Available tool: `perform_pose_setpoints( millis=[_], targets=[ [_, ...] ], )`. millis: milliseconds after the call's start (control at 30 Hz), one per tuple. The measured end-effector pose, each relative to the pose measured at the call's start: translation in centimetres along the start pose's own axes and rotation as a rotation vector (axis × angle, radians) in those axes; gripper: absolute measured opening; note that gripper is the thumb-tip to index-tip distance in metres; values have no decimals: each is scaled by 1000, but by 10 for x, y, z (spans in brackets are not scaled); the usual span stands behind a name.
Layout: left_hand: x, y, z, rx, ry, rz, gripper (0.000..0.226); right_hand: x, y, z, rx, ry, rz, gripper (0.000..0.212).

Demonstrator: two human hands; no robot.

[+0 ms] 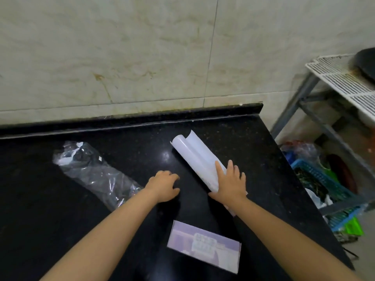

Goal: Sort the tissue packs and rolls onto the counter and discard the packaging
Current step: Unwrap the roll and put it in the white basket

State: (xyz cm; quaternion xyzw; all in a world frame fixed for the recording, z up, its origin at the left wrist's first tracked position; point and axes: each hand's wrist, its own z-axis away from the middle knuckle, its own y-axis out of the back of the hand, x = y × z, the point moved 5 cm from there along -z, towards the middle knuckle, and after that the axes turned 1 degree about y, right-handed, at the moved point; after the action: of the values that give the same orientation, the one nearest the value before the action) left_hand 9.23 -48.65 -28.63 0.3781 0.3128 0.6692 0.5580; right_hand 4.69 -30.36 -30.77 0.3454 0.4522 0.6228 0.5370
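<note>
A white roll [194, 157] lies diagonally on the black counter [142, 142], its loose outer sheet curling up at the far end. My right hand [230, 182] rests flat on the roll's near end, fingers spread. My left hand [163, 186] hovers or rests on the bare counter just left of the roll, fingers curled, holding nothing. An empty clear plastic wrapper [91, 171] lies crumpled to the left. A flat lilac tissue pack [205, 245] sits near the front edge between my forearms.
A tiled wall rises behind the counter. The counter ends at the right, where a grey metal rack [316, 118] with a white wire shelf [345, 82] stands. A blue basket [322, 179] with mixed items sits on its lower level.
</note>
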Motion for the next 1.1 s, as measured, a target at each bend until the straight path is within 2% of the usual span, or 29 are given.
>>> perform_pose_setpoints(
  millis=[133,267,367,600,700,833,1000,1100],
  targets=[
    [-8,0,-5,10,62,71,51,17,9,-16,10,-26,-193,105],
    [-13,1,3,24,146,153,51,19,13,-25,-4,5,-75,68],
    [-21,1,18,47,229,184,51,11,10,-28,-31,31,-117,62],
    [-49,14,73,186,413,-61,47,-30,29,-24,55,235,-56,58],
    [-65,22,97,272,475,-104,48,-80,41,-11,83,387,-76,60],
    [-105,10,145,312,607,-15,46,-169,49,30,92,614,-131,57],
    [-185,-20,230,327,745,69,48,-289,42,99,70,821,-165,50],
    [-244,-42,288,319,796,77,48,-358,27,141,48,885,-156,48]
  ],
)
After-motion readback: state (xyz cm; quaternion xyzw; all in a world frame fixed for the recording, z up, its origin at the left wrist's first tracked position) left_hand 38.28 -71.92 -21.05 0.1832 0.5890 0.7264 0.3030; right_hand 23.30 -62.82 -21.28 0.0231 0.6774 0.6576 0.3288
